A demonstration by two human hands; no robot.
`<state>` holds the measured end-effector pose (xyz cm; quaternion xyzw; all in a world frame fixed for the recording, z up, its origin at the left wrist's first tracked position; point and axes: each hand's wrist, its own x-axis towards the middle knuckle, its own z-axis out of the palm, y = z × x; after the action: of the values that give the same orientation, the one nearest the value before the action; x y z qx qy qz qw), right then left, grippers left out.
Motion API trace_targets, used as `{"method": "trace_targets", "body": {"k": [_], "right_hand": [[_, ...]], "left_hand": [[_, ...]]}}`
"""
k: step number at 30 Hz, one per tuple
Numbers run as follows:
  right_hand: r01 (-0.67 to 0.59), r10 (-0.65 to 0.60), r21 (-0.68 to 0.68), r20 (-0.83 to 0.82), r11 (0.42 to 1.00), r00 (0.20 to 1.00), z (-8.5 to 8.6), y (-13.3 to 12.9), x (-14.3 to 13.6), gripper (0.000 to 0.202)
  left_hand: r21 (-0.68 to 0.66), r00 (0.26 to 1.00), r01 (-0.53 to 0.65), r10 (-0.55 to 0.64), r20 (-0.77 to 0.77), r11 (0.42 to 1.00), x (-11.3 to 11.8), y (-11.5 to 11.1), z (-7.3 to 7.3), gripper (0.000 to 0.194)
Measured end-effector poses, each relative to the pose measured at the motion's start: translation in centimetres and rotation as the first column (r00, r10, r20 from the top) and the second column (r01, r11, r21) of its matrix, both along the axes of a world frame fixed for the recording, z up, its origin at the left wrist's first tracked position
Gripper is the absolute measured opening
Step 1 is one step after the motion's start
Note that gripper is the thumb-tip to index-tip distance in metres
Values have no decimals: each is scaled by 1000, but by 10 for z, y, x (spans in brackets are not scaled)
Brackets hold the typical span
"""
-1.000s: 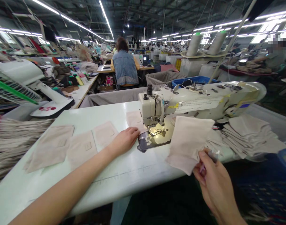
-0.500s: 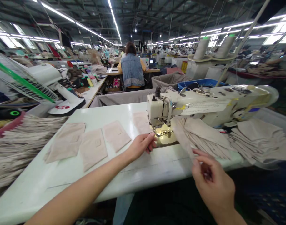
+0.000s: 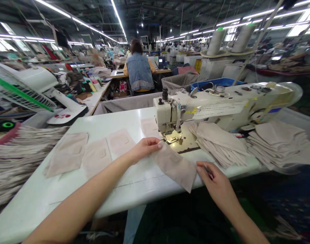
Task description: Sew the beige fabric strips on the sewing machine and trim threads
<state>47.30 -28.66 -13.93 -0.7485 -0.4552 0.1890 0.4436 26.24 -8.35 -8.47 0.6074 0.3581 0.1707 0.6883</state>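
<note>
A beige fabric piece (image 3: 173, 162) with a small stitched tab lies slanted across the front of the sewing machine (image 3: 167, 117). My left hand (image 3: 148, 148) is closed, pinching its upper left corner just beside the presser foot (image 3: 173, 139). At the piece's right corner, the thumb and forefinger of my right hand (image 3: 214, 178) are closed on the edge. A slim dark metal tool (image 3: 208, 171) also sits in that hand; its exact kind is hidden by the fingers. Three similar beige pieces (image 3: 96, 156) rest left of my left forearm, one partly covered by it.
Beige fabric stacks (image 3: 221, 142) lie right of the needle, with another pile (image 3: 279, 142) farther right. A tall stack (image 3: 20, 162) stands at the left table edge, near a white fan (image 3: 65, 105). Thread cones (image 3: 215, 42) rise behind. A person in a denim vest (image 3: 139, 71) sits ahead.
The fabric piece in my right hand has come left from the stack to the front of the needle. My left hand has drawn slightly left and now pinches its corner.
</note>
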Motion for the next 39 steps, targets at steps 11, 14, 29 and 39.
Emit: {"method": "trace_targets", "body": {"k": [11, 14, 29, 39], "right_hand": [[-105, 74, -120, -234, 987, 969, 6, -2, -8, 31], [-112, 102, -43, -179, 993, 978, 0, -8, -28, 20], [-480, 398, 91, 437, 872, 806, -13, -6, -43, 35], [-499, 419, 41, 486, 866, 767, -7, -1, -46, 35]], "left_hand": [[55, 995, -55, 59, -82, 997, 7, 11, -4, 40], [401, 944, 3, 129, -303, 916, 18, 10, -8, 25], [820, 762, 250, 418, -495, 515, 38, 13, -17, 12], [801, 753, 203, 434, -496, 563, 40, 21, -20, 13]]}}
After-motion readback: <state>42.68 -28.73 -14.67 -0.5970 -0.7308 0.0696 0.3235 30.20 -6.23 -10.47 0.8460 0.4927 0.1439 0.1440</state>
